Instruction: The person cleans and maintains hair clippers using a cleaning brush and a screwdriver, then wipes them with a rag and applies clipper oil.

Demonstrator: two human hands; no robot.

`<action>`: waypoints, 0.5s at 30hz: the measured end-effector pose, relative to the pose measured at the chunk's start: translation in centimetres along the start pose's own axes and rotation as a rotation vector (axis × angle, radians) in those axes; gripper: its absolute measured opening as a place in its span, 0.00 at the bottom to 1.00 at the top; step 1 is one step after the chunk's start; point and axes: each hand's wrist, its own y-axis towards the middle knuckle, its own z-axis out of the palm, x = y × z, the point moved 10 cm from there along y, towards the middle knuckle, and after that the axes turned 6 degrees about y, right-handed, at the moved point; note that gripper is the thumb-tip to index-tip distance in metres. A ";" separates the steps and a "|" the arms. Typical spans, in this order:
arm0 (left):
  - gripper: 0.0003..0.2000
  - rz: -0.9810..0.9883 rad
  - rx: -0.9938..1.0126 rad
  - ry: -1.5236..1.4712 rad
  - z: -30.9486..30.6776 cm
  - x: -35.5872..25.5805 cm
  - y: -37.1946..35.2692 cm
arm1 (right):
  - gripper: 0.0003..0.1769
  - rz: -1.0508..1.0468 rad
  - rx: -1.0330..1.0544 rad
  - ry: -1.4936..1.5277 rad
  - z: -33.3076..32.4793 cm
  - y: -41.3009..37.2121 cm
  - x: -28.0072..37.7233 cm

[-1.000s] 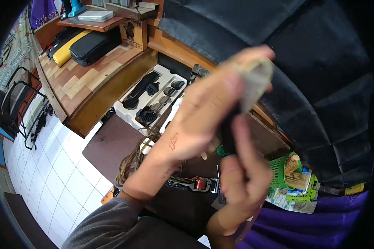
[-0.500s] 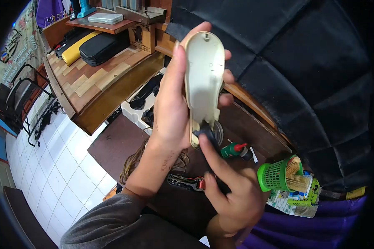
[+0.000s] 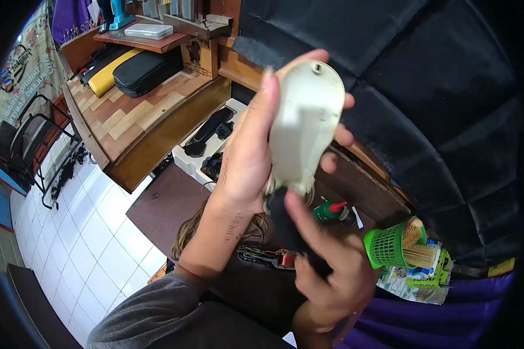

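My left hand (image 3: 247, 145) is wrapped round a cream-coloured hair clipper housing half (image 3: 305, 131), its hollow inside turned up toward me. In my right hand (image 3: 337, 276) is a black brush (image 3: 284, 221), the index finger stretched along it. The brush's end meets the narrow lower end of the housing; its bristles are blurred. Below my hands, an opened clipper body (image 3: 266, 256) with a red coil lies on the dark table (image 3: 157, 206). A coiled brown cord (image 3: 187, 232) lies partly behind my left forearm.
A green bottle with a red tip (image 3: 327, 210) is right of the brush. Further right stands a green basket (image 3: 384, 247) holding wooden sticks. A white tray (image 3: 189, 166) with black clippers sits behind my left arm, beside a raised wooden counter (image 3: 128, 116) bearing a black case (image 3: 145, 72).
My left hand and the housing have moved right and slightly down, with the housing tilting more to the right. The brush has shifted slightly down at the housing's lower end.
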 end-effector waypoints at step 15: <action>0.29 0.024 -0.190 -0.139 -3.6 1.0 0.5 | 0.38 0.135 -0.034 -0.132 0.4 -0.1 0.5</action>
